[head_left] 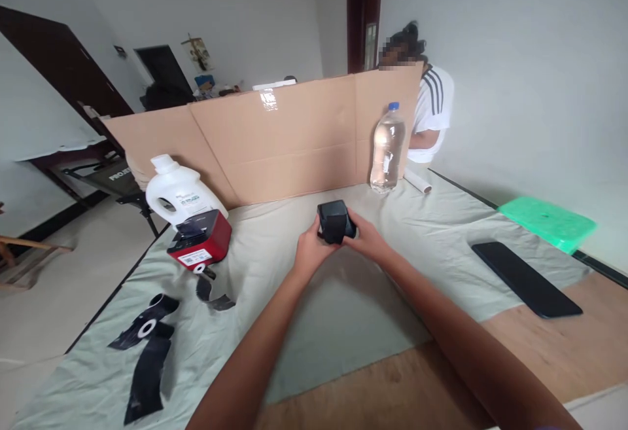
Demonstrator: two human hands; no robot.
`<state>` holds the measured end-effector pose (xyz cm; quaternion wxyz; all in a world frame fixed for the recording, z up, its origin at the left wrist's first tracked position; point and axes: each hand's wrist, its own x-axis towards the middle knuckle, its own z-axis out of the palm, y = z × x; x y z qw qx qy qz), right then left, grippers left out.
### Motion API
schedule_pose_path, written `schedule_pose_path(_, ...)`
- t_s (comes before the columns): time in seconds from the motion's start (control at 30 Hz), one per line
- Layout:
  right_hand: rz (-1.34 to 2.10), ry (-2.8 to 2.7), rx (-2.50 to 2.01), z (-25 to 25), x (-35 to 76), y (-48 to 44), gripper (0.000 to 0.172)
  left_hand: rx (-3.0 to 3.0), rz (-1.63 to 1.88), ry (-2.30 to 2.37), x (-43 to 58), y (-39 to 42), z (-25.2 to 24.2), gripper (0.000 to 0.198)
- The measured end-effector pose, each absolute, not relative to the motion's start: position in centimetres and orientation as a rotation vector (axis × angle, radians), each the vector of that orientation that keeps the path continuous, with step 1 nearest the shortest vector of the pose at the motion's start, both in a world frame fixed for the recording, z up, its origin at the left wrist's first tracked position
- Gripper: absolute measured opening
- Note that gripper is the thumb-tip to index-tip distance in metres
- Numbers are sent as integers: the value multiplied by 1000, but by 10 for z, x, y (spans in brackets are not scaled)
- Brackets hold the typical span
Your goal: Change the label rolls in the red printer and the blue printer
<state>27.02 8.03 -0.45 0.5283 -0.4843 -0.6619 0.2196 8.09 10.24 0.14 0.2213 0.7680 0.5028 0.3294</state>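
Near the middle of the cloth-covered table, a small black boxy object (334,222) is held between both hands. My left hand (311,247) grips its left side, with the thumb along its edge. On its right side, my right hand (364,237) has its fingers closed on it. Some fingers of each hand are hidden behind or under the object. A red and black box-shaped device (206,240) stands to the left, with a curled black strip (214,296) in front of it. More black strips (148,374) and a small white ring (146,328) lie at the lower left.
Behind stands a cardboard panel (294,142), with a white jug (179,188) at left and a water bottle (387,152) at right. A white roll (418,180), a black phone-like slab (527,278) and a green package (547,222) are at right. A person (434,106) is behind the panel.
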Motion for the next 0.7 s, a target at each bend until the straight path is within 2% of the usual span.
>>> schedule_pose_path(0.17,515,-1492,-1206,10,385,99,65,2170,885,1257,200,142,0,108)
schedule_pose_path(0.33,540,-1334,-1400,-17,464,86,65,2236,740,1117,287,154,-21,111)
schedule_pose_path(0.4,551,-1274,-1433,-28,476,83,67,2272,707,1095,305,154,-27,112)
schedule_pose_path(0.53,464,-1330,-1491,-39,480,88,67,2317,682,1192,322,153,-35,101)
schedule_pose_path(0.7,305,-1309,-1657,-51,482,98,82,2388,713,1246,335,145,-43,93)
